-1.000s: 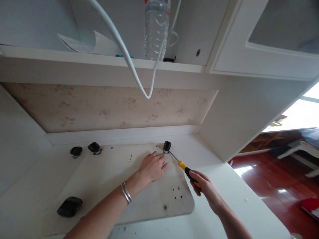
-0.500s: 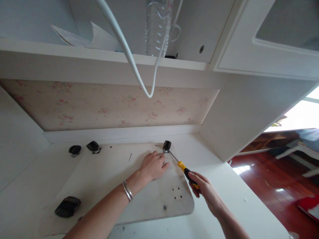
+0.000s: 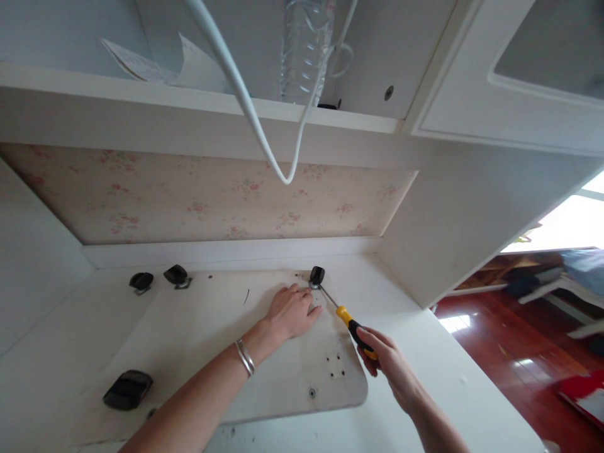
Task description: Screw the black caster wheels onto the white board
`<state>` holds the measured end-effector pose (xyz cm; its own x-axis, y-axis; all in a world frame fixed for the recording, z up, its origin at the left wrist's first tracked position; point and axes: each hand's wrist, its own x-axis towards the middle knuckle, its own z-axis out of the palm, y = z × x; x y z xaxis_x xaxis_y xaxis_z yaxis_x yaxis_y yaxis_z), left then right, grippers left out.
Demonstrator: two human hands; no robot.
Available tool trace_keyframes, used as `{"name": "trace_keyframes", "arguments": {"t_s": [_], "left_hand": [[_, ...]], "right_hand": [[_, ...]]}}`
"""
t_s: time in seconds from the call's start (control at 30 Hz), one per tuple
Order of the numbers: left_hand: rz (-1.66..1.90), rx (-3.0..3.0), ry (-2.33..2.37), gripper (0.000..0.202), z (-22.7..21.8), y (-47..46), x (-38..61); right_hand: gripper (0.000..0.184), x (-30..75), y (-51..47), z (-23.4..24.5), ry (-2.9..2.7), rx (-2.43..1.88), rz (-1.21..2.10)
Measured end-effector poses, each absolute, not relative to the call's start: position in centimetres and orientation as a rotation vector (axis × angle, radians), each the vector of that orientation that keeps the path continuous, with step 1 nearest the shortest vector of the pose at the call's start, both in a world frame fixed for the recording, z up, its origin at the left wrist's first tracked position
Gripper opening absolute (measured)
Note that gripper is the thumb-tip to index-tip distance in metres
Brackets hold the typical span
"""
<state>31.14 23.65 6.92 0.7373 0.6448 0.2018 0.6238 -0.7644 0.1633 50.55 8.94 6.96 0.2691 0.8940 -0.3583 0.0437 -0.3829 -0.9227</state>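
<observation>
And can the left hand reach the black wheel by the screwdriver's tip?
Probably yes: the left hand lies on the white board close to the black wheel; the screwdriver comes from the right, seemingly leaving that side free.

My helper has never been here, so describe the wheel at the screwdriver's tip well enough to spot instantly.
Below the flowered wallpaper lies a white board. At its far right corner, just beyond the left hand, stands a black wheel. Unlike the other wheels further left, it has the screwdriver at its metal base.

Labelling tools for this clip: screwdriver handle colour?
Yellow and black; the screwdriver handle shows in the head view.
</observation>
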Motion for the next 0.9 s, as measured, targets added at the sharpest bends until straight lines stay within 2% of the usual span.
{"name": "trace_keyframes", "arguments": {"t_s": [0.9], "left_hand": [[0.405,2.882,1.039,0.042,7.55,23.38,30.88]], "right_hand": [[0.043,50.17,8.79,7.28,-0.872,-1.674,1.237]]}}
